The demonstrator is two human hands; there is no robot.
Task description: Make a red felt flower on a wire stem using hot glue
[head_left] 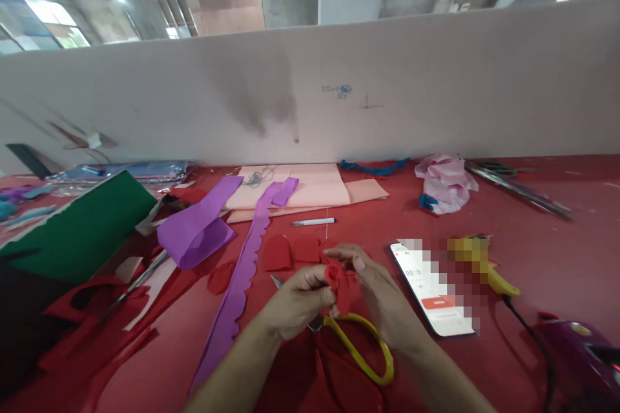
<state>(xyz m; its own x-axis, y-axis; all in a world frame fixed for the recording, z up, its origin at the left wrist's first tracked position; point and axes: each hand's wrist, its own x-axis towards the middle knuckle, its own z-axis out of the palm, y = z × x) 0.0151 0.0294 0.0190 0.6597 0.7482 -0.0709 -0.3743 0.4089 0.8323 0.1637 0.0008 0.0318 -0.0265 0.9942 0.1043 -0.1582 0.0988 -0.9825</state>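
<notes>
At the left of a red desk (562, 258), a green sheet (92, 219) leans at a slant. Just right of it lies a looped purple band (186, 239), and next a long purple strip (247, 264) with a scalloped edge runs toward the viewer. Pale pink sheets (305, 187) lie near the back wall, a pen (314, 222) in front of them. Nearer are 2 red cut pieces (278, 255), rounded at the top. At centre, the left hand (303, 303) has its grip narrow, thumb and fingers pinching a rolled red piece (343, 300) above the desk. Yellow-handled scissors (389, 364) lie below. The right hand (375, 290) curves around the roll's right side; whether its grip is closed on it, I cannot tell. Farther right are a phone (409, 277), crumpled pink material (443, 184) behind it, and a yellow corded tool (501, 282).
</notes>
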